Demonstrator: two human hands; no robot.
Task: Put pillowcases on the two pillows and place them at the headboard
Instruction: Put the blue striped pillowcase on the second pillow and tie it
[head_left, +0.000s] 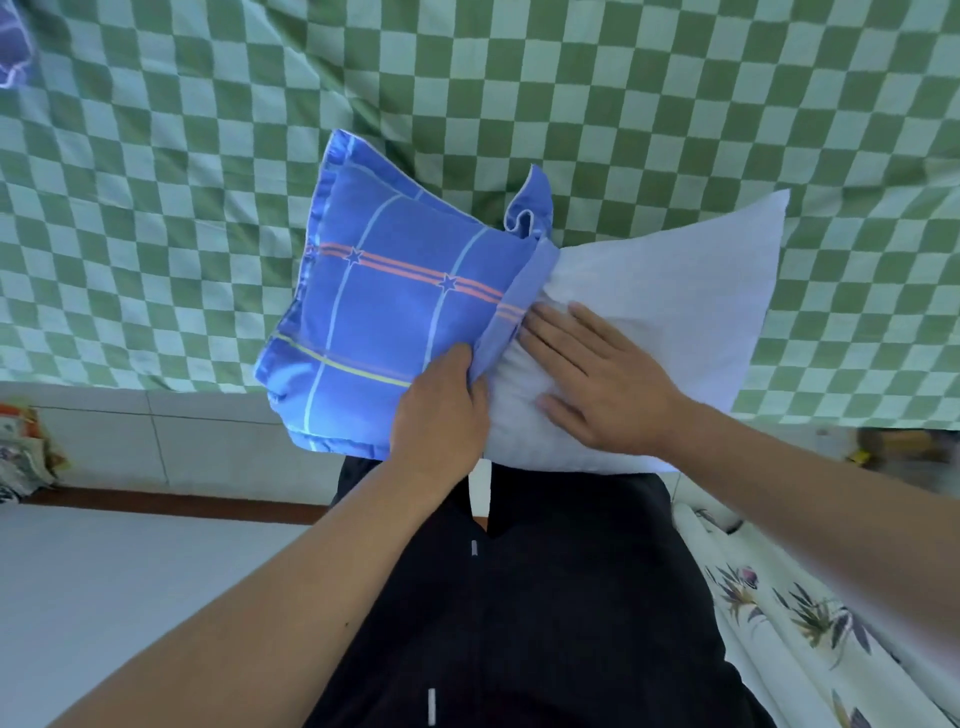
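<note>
Soft, even daylight is illuminating the scene; shadows are staying faint. Wide-angle distortion is bending the edges, and the corners are blurring slightly.

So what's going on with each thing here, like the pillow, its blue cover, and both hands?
White pillow: about half inside the cover, right half bare, lying at the bed's edge.
Blue pillowcase: pulled over the pillow's left half, open end bunched at the middle.
Left hand: grips the pillowcase's open edge.
Right hand: flat, fingers straight, pressing on the bare pillow.
Green checked sheet: spread over the bed, slightly wrinkled.
</note>
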